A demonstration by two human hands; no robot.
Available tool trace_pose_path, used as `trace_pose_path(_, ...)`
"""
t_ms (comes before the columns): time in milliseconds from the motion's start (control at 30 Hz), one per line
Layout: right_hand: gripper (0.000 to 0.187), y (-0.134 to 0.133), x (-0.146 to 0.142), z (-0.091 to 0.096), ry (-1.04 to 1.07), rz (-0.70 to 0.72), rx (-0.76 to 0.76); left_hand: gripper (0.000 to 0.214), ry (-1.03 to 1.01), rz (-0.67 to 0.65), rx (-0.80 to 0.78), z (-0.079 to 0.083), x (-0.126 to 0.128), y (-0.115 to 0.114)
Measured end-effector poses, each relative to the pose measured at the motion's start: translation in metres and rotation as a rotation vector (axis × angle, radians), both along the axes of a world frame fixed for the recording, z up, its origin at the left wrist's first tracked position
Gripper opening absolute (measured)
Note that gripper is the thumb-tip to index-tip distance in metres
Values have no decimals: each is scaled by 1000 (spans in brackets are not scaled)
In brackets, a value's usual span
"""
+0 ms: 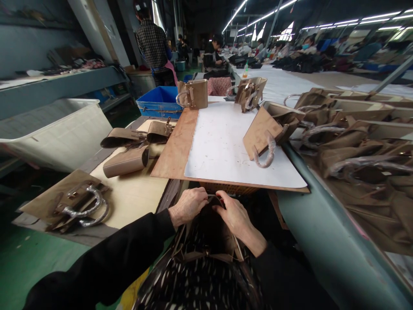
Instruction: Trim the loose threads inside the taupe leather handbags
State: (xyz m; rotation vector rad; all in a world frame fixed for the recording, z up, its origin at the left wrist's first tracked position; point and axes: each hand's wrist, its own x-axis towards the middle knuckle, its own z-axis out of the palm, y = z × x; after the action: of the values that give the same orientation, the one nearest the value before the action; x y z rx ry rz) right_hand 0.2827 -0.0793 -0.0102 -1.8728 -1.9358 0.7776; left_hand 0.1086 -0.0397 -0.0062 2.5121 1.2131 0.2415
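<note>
A brown handbag point(226, 243) is on my lap below the table edge, its mouth spread toward me and its inside dark. My left hand point(189, 205) pinches the far rim from the left, fingers pressed together. On the same rim, just to the right, my right hand point(238, 218) grips with thumb and fingers curled round the edge. A small metal clasp point(207, 251) shows on the near side of the bag. The bag's lower part is hidden by my arms and the patterned clothing.
Before me stands a board with a white sheet point(219, 142), bearing a tilted handbag point(263, 131). Finished-looking bags point(364, 142) crowd the right table. More bags point(75, 198) lie at left, near a blue bin point(159, 101) and a white tub point(58, 129). People work farther back.
</note>
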Motion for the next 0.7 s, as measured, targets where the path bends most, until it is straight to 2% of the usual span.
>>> trace_pose_path(133, 28, 25, -7, 5, 29, 133, -53, 16, -55, -25, 8, -6, -7, 8)
trace_pose_path(233, 29, 47, -6, 21, -29, 157, -100, 14, -92, -70, -37, 0, -7, 32)
trace_pose_path(367, 25, 75, -5, 46, -146, 93, -184, 13, -219, -88, -241, 15, -3, 73)
trace_pose_path(433, 22, 79, -7, 51, -167, 87, -239, 13, -252, -100, -369, 19, -2, 84)
trace_pose_path(500, 20, 73, -10, 48, -163, 109, -300, 10, -215, -123, -486, 18, -2, 84)
trace_pose_path(600, 16, 51, -10, 34, -137, 138, -358, 8, -133, -142, -620, 12, -1, 69)
trace_pose_path(700, 17, 29, -2, 23, -121, 111, -355, 9, -151, -119, -630, 9, 5, 46)
